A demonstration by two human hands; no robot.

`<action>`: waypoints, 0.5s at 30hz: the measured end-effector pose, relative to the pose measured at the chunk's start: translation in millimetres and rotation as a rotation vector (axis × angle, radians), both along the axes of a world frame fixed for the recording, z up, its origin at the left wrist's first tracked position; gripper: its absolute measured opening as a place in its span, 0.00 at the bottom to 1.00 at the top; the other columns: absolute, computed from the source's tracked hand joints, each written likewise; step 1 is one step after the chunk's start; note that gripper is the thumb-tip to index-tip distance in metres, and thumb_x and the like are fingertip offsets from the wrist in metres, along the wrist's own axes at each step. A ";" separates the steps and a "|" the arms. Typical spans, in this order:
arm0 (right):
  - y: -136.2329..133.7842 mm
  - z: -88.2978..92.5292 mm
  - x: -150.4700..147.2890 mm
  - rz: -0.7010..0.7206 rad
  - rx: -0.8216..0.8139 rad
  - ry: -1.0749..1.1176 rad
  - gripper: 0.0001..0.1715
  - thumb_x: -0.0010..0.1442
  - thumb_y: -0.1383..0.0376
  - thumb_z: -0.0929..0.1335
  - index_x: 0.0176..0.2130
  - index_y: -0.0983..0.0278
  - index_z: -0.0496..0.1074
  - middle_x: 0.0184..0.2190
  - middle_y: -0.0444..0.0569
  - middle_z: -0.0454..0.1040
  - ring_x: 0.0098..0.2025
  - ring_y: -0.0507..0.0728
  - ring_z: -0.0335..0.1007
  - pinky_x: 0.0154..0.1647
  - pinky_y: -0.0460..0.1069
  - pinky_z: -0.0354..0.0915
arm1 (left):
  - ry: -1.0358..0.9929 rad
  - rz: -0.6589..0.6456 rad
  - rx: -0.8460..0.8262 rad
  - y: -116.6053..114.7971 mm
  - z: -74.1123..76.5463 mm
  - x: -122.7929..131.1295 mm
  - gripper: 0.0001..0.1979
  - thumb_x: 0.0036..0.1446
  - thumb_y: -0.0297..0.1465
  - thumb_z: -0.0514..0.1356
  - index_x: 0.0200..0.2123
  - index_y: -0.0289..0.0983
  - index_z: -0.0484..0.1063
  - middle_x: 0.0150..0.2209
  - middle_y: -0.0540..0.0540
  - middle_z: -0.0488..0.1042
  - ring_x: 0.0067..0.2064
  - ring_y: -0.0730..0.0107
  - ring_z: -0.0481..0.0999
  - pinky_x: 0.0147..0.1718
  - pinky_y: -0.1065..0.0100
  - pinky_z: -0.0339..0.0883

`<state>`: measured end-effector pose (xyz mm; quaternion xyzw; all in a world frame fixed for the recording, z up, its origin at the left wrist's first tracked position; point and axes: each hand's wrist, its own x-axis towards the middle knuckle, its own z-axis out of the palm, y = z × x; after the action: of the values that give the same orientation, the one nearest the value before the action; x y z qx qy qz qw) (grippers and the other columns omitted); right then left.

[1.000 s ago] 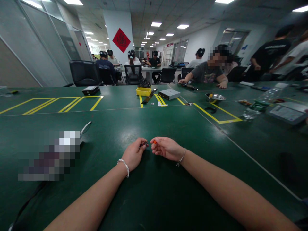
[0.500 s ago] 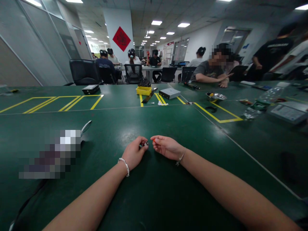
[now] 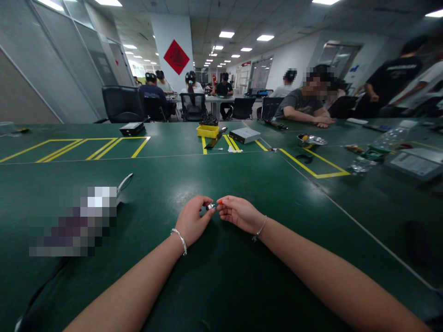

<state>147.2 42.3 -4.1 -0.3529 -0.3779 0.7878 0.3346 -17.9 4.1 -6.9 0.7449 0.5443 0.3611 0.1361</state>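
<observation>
My left hand (image 3: 192, 218) is closed in a pinch, thumb and fingers around a small silvery metal part (image 3: 210, 207) with short tips pointing right. Its exact kind is too small to make out. Just to the right, my right hand (image 3: 241, 214) pinches a tiny orange piece (image 3: 221, 202) between thumb and forefinger, the other fingers curled below. A narrow gap separates the two pieces. Both hands are low over the green table (image 3: 207, 177), near its middle.
A pixelated object (image 3: 79, 221) with a strap lies at the left. Farther back are a yellow tray (image 3: 207, 131) of black cable, a grey box (image 3: 245, 135), a black box (image 3: 132, 128) and a metal bowl (image 3: 313, 139). A plastic bottle (image 3: 380, 145) lies right; a co-worker (image 3: 302, 106) sits behind.
The metal part in my left hand shows more clearly between the fingertips. My right hand's fingers have shifted slightly around the orange piece. Across the table, the co-worker's raised hand has come down.
</observation>
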 end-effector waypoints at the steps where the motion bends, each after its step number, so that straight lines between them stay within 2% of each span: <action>1: 0.3 -0.2 0.1 -0.014 -0.007 0.002 0.04 0.55 0.71 0.62 0.33 0.68 0.66 0.25 0.46 0.70 0.24 0.47 0.66 0.27 0.42 0.64 | 0.010 -0.006 0.007 -0.2 0.4 0.2 0.07 0.51 0.30 0.54 0.36 0.38 0.65 0.33 0.49 0.69 0.36 0.70 0.68 0.36 0.67 0.63; 9: 0.4 -3.5 0.4 -0.012 0.027 0.027 0.07 0.51 0.72 0.65 0.35 0.68 0.66 0.27 0.46 0.70 0.27 0.47 0.67 0.30 0.43 0.64 | 0.033 -0.028 0.004 1.8 -3.2 0.4 0.07 0.51 0.30 0.55 0.36 0.38 0.66 0.34 0.49 0.69 0.36 0.69 0.68 0.36 0.67 0.63; 15: -3.5 -5.7 -5.2 -0.050 0.118 -0.016 0.08 0.50 0.71 0.66 0.34 0.68 0.66 0.26 0.45 0.69 0.25 0.46 0.65 0.28 0.43 0.63 | 0.022 -0.025 -0.029 2.5 -4.7 -0.2 0.06 0.52 0.31 0.54 0.35 0.38 0.66 0.33 0.49 0.70 0.36 0.69 0.68 0.36 0.67 0.63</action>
<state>142.0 38.8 -9.8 -0.3482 -0.4174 0.7527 0.3715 -18.1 6.6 -11.6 0.7535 0.5415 0.3434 0.1455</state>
